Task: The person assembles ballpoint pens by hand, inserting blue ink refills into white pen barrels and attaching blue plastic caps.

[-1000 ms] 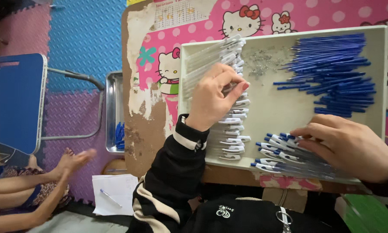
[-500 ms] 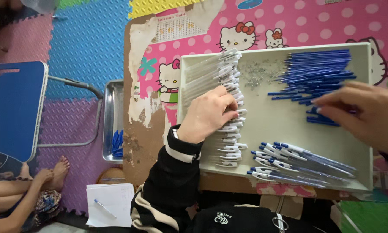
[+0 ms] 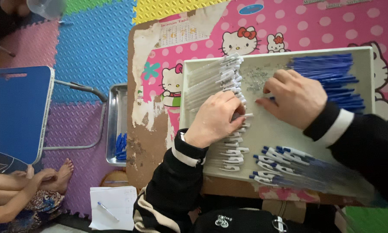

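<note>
To your left you have a blue chair [image 3: 17, 112] on foam mats [image 3: 90, 47]. Beside the table a steel tray [image 3: 116, 125] holds blue caps [image 3: 121, 146]. Below it a pen [image 3: 108, 211] lies on paper [image 3: 112, 207]. Another person's feet [image 3: 51, 177] rest nearby.

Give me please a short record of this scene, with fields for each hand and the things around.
left hand: rests on the row of clear pen barrels, pinching one white-tipped piece
right hand: fingers down by the small metal springs
tray: white, on a pink cartoon table
blue refills: piled at far corner
finished pens: heaped at near edge
</note>
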